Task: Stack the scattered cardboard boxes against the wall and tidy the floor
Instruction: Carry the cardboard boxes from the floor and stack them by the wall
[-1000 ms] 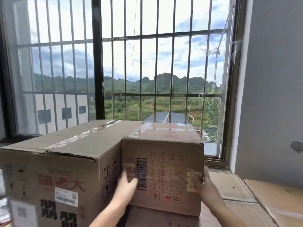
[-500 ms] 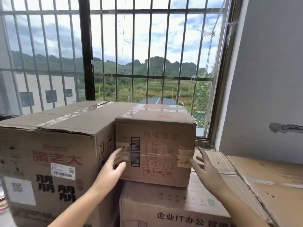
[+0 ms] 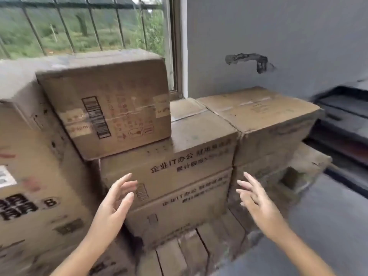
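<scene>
Your left hand and right hand hover with fingers apart, holding nothing, near the stacked boxes.

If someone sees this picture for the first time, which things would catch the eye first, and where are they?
First come the two bare hands, the left hand and the right hand, open and holding nothing, low in front of the stacked boxes. Above them the barcode box sits on top of the printed box, beside the barred window. To the right, a dark scar marks the grey wall.
</scene>
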`<state>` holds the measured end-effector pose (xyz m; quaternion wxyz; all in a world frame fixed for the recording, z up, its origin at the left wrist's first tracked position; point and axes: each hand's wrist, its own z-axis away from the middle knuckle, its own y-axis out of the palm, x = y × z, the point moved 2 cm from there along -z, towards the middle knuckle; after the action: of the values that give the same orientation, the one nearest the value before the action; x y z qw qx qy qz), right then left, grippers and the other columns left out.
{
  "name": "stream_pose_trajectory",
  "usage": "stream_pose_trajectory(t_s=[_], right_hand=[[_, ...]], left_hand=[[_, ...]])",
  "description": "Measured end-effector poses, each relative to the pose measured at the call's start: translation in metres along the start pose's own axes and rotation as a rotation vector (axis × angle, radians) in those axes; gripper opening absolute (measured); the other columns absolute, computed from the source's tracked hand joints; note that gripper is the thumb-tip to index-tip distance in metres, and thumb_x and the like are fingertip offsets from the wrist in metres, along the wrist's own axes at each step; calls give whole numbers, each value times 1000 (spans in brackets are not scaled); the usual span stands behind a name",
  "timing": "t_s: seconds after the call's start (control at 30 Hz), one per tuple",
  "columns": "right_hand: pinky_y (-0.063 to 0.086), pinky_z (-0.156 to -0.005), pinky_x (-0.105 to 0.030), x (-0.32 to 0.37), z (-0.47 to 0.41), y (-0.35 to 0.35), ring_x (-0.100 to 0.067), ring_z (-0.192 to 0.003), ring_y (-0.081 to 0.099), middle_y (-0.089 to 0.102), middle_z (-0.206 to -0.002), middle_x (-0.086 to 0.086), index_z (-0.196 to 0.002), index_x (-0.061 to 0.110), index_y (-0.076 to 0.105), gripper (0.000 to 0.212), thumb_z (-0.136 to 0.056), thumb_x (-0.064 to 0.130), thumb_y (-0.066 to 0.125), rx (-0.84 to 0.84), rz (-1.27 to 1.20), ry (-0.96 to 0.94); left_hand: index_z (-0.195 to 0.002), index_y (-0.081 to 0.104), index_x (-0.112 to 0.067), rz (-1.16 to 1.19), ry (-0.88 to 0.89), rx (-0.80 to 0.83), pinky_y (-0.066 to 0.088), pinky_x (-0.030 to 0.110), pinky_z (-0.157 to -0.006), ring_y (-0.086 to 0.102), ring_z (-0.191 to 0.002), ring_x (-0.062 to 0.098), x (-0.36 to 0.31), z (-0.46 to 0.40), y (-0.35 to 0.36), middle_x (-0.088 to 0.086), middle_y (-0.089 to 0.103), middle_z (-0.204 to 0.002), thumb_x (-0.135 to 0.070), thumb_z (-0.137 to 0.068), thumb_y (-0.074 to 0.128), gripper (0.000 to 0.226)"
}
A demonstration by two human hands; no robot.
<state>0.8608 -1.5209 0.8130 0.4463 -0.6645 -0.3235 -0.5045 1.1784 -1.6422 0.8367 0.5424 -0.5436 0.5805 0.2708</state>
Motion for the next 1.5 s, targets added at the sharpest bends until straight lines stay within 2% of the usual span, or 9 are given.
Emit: stream_pose_trajectory(t_s=[0.3,0.43,0.57,0.77,0.9,1.1,1.23,1.4,1.5], right_hand=[[48,-98,-40,-90,191,-46,-2,-112,58,54,-128,19,-115,70,40,74,-47,94,52,-461,-110,311],[55,-80,-23,-99,281,-67,5,-98,63,56,-127,10,-123,49,39,94,-42,95,55,-704,-138,396],[52,-83,-31,-103,376,-97,6,-101,61,56,-126,12,-121,50,40,98,-36,96,54,-885,-158,475],[46,-101,-43,-104,538,-139,10,-103,59,55,-123,19,-100,82,39,60,-43,97,48,-1077,-69,572],[48,-96,-36,-94,630,-150,15,-97,58,56,-120,18,-95,84,38,59,-39,99,47,-1265,-67,629],[47,-99,-37,-81,731,-125,0,-105,61,58,-119,15,-107,73,45,58,-52,90,52,-1607,-169,690],[51,-89,-34,-83,778,-102,-7,-110,59,56,-125,12,-120,51,40,88,-44,95,50,-1777,-275,773],[49,-88,-29,-91,824,-108,2,-104,60,56,-123,19,-121,53,39,98,-35,100,45,-1952,-336,803],[50,-89,-31,-98,852,-141,1,-104,60,57,-122,19,-121,55,39,87,-45,96,48,-2055,-322,812]], left_hand=[[-120,51,-33,123,-149,304,46,13,-89,61,-107,9,39,80,103,-2,68,-107,-26,-90,54,31],[-116,53,-34,99,-169,444,44,9,-86,62,-103,1,29,121,156,-1,70,-105,-4,-94,47,38],[-115,53,-31,76,-129,675,44,6,-81,62,-95,-6,0,166,221,5,66,-112,6,-92,46,43],[-115,54,-37,137,-70,955,45,8,-83,62,-98,1,-59,261,325,2,68,-105,-43,-75,55,41],[-112,54,-41,178,-40,1101,46,24,-90,63,-95,-4,-92,325,382,-2,70,-104,-44,-74,55,38],[-99,55,-69,72,84,1431,46,18,-87,64,-94,-4,-137,415,447,-16,67,-107,-46,-74,55,33],[-98,52,-70,27,143,1603,46,26,-91,63,-98,-1,-163,477,487,-20,67,-105,-60,-66,50,33],[-106,56,-55,33,224,1808,47,31,-95,61,-100,-2,-189,559,545,-25,64,-107,-13,-96,50,44],[-100,54,-65,15,297,1873,47,16,-87,60,-101,-4,-208,601,591,-27,63,-108,-7,-96,47,58]])
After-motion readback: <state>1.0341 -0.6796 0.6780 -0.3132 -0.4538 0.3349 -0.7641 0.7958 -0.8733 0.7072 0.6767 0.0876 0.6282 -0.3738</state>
